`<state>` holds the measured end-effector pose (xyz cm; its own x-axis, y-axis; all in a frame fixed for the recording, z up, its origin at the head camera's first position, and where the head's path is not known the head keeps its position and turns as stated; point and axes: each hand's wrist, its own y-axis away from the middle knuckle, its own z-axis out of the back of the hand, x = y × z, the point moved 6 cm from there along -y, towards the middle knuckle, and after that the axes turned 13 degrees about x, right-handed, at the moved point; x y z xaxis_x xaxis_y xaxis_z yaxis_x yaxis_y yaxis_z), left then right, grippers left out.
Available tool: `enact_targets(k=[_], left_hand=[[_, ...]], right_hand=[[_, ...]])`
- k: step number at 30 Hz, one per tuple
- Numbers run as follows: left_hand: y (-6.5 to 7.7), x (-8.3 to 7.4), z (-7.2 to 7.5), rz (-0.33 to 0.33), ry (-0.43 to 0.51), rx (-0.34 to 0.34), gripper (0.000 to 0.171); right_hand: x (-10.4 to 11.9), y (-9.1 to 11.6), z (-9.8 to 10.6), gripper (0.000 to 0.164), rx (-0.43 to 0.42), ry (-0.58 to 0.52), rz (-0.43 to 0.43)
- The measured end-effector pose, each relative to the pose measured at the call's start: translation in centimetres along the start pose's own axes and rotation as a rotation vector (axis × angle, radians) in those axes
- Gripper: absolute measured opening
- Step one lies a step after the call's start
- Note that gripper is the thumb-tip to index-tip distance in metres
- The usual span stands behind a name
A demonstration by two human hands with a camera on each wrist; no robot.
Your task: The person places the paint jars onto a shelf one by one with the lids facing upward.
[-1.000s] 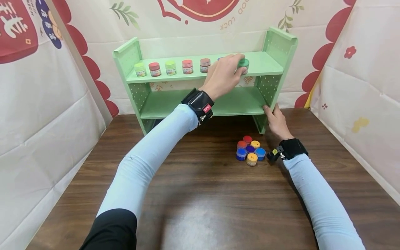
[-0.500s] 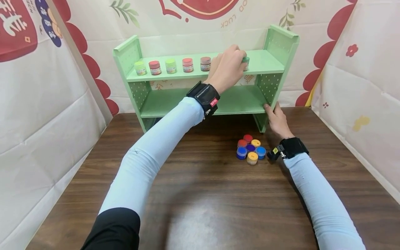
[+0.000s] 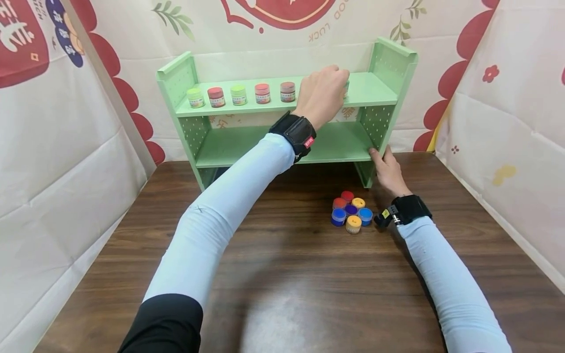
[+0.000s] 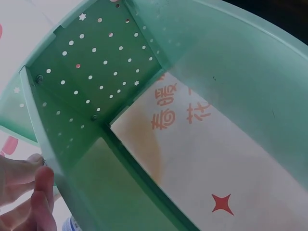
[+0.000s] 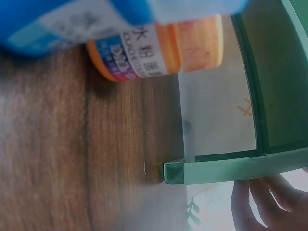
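Note:
My left hand (image 3: 322,93) is at the upper shelf, fingers curled at a green paint jar (image 3: 346,89) that shows only past its right side. Its fingertips (image 4: 44,180) lie close together at the shelf's front edge in the left wrist view, the held part of the jar hidden. Near them a blue-and-white jar (image 4: 71,224) peeks out from behind that edge. My right hand (image 3: 389,172) grips the right side panel of the light green two-tier shelf (image 3: 282,142), thumb at the front edge. In the right wrist view its fingers (image 5: 262,202) press the panel's outer face.
Left of my left hand, several paint jars stand in a row, among them a lime green one (image 3: 195,98) and a brownish one (image 3: 287,92). Several more, including a yellow jar (image 3: 353,224) and a blue jar (image 3: 338,217), cluster on the wooden table (image 3: 282,274) before the shelf.
My left hand has shifted slightly right along the upper shelf and covers more of the green jar. My right hand keeps its grip on the side panel.

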<state>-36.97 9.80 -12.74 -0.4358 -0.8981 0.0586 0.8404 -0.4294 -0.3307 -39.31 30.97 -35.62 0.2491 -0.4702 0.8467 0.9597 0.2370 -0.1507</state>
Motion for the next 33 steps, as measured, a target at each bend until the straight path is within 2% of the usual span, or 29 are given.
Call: enact_targets(k=[7,10,12,18,20,23,27,33], left_hand=[[-0.3,-0.1,-0.4,0.010,0.016,0.013,0.021],[0.0,-0.1,-0.8,-0.001,0.028,-0.023,0.019],[0.6,-0.2,-1.1,-0.024,0.049,-0.090,0.020],[4.6,0.1,-3.2,-0.128,0.159,-0.377,0.025],[6.1,0.2,-4.3,-0.163,0.198,-0.423,0.022],[8.1,0.5,-6.3,-0.185,0.249,-0.448,0.019],[10.3,2.0,-9.2,-0.140,0.305,-0.469,0.019],[13.5,6.9,-13.4,0.006,0.470,-0.539,0.012]], right_hand=[[-0.2,0.1,0.0,0.074,-0.021,0.016,-0.004],[-0.2,0.1,0.1,0.074,-0.030,0.021,0.004],[-0.3,0.1,0.1,0.074,-0.028,0.015,0.012],[-0.3,-0.1,0.1,0.072,-0.015,0.001,0.021],[-0.2,-0.2,0.2,0.072,-0.016,0.005,0.021],[-0.2,-0.1,0.2,0.073,-0.026,0.009,0.015],[-0.2,0.0,0.2,0.073,-0.028,0.015,0.013],[-0.1,-0.1,0.2,0.072,-0.030,0.013,0.016]])
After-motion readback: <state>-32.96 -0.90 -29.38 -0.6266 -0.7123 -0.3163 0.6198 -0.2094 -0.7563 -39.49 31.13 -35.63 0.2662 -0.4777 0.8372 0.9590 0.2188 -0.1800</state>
